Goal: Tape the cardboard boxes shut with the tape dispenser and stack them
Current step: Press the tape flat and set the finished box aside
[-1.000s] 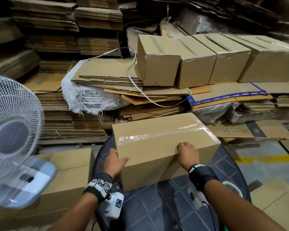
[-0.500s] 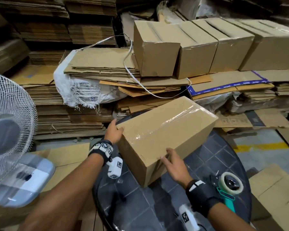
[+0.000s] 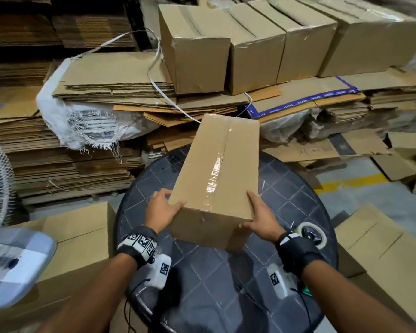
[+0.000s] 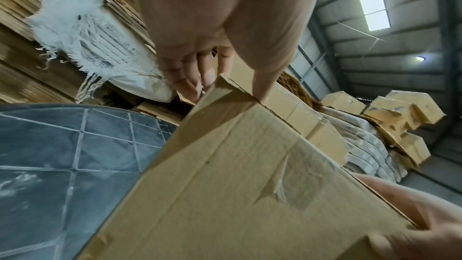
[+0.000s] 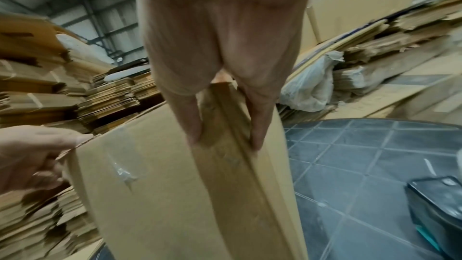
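head view downward, wrist views close, sharing box (image 3: 216, 169)

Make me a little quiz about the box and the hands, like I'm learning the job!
1. True or false: tape runs along the top of the box.
2. Which hands hold the box? A) left only B) right only C) both
3. Fill in: the tape dispenser sits on the round ____.

Key: 1 true. 2 C: left hand and right hand each hold a near corner. 3 table.
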`<act>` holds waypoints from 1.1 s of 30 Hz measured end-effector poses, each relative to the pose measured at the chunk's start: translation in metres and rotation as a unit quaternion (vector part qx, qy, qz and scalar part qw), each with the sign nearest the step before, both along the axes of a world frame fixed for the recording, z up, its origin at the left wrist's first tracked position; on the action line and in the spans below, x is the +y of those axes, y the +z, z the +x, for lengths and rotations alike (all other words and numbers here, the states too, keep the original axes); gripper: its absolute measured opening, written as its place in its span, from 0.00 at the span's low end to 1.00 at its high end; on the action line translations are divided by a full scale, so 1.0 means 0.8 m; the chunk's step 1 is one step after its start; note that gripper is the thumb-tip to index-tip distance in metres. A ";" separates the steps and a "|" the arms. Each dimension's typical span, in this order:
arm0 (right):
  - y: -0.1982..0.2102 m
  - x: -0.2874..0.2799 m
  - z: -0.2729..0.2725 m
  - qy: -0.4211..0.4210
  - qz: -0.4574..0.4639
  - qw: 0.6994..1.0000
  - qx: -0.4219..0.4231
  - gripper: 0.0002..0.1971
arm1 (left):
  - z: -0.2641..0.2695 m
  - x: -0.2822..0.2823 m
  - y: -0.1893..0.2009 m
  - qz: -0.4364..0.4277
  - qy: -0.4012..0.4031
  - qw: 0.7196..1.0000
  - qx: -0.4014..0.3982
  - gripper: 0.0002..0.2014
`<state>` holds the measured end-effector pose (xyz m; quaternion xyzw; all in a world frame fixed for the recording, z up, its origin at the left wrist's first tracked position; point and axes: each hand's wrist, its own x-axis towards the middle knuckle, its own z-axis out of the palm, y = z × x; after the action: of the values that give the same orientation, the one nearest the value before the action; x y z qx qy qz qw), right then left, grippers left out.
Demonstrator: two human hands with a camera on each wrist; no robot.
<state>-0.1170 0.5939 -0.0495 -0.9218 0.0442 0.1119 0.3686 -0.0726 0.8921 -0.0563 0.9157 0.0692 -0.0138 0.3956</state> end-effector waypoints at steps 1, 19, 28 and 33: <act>-0.003 -0.006 0.000 -0.025 0.003 1.000 -0.013 0.54 | -0.001 -0.008 0.000 -0.002 -0.008 1.000 0.010 0.23; -0.146 -0.187 -0.101 -0.362 0.015 0.922 0.137 0.26 | -0.004 -0.268 0.012 0.188 -0.321 0.921 -0.111 0.37; -0.190 -0.234 -0.119 -0.364 0.081 0.894 0.247 0.23 | -0.007 -0.305 -0.020 0.364 -0.237 0.893 -0.115 0.44; -0.217 -0.249 -0.116 -0.416 0.321 0.799 0.294 0.20 | -0.010 -0.309 -0.028 0.374 -0.225 0.888 -0.146 0.36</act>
<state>-0.2101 0.3948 -0.2228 -0.5666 0.4910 0.2215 0.6235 -0.0806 0.6450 -0.0787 0.9785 -0.1972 0.0583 0.0156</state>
